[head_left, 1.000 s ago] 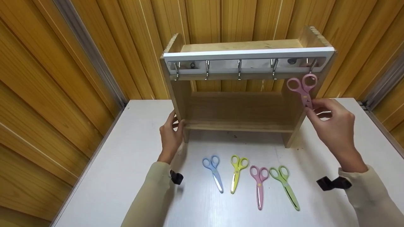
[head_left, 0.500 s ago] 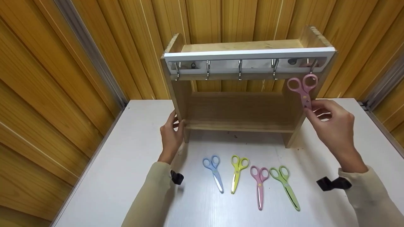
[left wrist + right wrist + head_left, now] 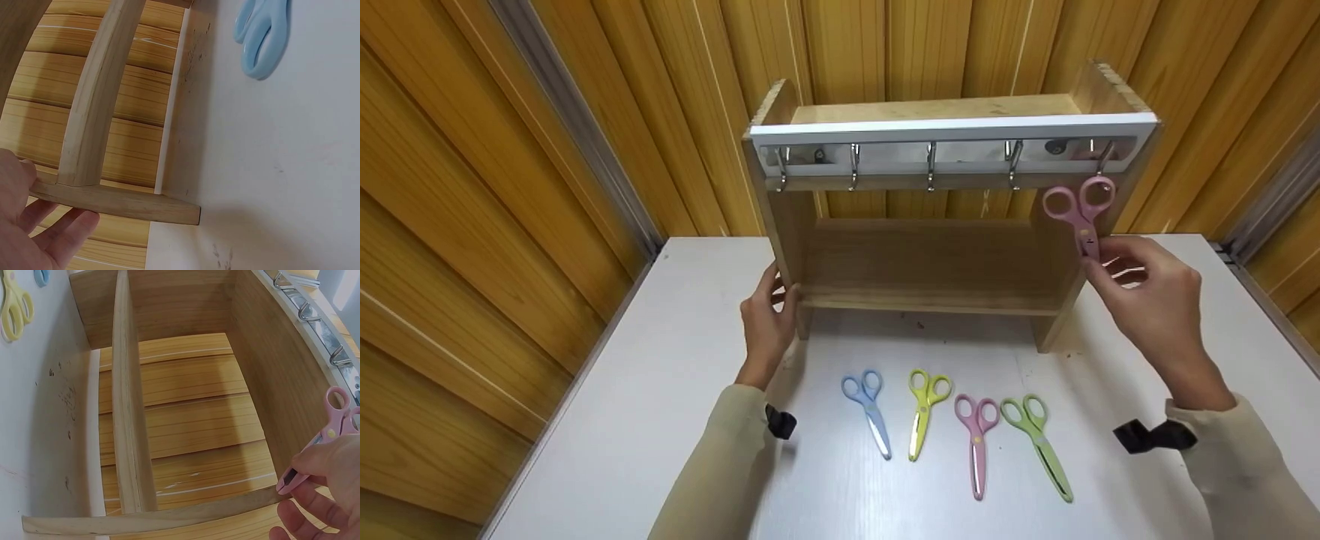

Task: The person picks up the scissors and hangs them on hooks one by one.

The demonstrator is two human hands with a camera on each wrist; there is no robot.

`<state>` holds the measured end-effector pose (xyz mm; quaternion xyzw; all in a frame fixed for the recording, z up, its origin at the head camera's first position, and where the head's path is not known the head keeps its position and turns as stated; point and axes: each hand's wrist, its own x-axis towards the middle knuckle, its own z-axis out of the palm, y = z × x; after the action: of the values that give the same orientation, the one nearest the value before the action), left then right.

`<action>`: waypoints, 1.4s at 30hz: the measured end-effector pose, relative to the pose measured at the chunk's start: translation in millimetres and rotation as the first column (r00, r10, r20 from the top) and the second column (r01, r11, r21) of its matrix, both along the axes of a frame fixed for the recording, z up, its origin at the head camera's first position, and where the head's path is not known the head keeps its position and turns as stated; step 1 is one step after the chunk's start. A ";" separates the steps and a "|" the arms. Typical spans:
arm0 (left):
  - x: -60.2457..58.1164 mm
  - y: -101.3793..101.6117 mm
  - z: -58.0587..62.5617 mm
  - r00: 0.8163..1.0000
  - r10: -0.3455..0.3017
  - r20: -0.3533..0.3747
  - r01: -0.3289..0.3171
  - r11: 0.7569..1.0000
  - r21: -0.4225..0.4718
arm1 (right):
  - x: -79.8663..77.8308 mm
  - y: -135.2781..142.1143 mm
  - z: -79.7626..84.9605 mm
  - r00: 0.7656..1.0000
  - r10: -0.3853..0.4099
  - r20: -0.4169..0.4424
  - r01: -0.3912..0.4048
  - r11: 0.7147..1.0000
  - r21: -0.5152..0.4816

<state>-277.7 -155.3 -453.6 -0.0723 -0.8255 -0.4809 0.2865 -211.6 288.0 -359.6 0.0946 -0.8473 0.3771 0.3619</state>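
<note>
My right hand (image 3: 1155, 289) pinches a pair of pink scissors (image 3: 1084, 225) by the blade end, handles upward, in front of the rack's right side. One finger loop overlaps the lower tip of the rightmost metal hook (image 3: 1103, 159); whether it hangs there I cannot tell. In the right wrist view the scissors (image 3: 333, 426) are closed, thumb on one face and fingers behind. At the other end, my left hand (image 3: 769, 326) grips the left side panel of the wooden rack (image 3: 930, 300), thumb at its front edge. The left wrist view shows fingers under that panel (image 3: 129, 203).
On the white table (image 3: 690, 420), before the rack, lie blue scissors (image 3: 871, 412), yellow scissors (image 3: 921, 412), a second pink pair (image 3: 977, 446) and green scissors (image 3: 1041, 446). Several more hooks line the white rail (image 3: 960, 129). Wood-patterned walls (image 3: 847, 52) stand behind and beside.
</note>
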 end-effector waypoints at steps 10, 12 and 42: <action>0.4 -0.8 -0.5 1.000 -0.005 0.022 0.005 1.000 0.003 | 0.2 -1.4 0.8 1.000 0.006 0.023 -0.007 1.000 0.006; 0.4 -0.8 -0.6 1.000 -0.008 0.017 0.008 1.000 0.002 | 0.7 -1.4 0.8 1.000 0.008 0.030 -0.008 1.000 0.008; 0.3 0.9 -2.0 1.000 -0.002 -0.005 0.002 1.000 -0.016 | 66.2 6.9 -81.3 0.797 -0.052 0.602 -0.212 0.909 0.359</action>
<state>-277.4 -154.3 -455.7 -0.0766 -0.8286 -0.4743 0.2873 -145.3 294.9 -440.9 0.0806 -0.9723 0.2173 0.0310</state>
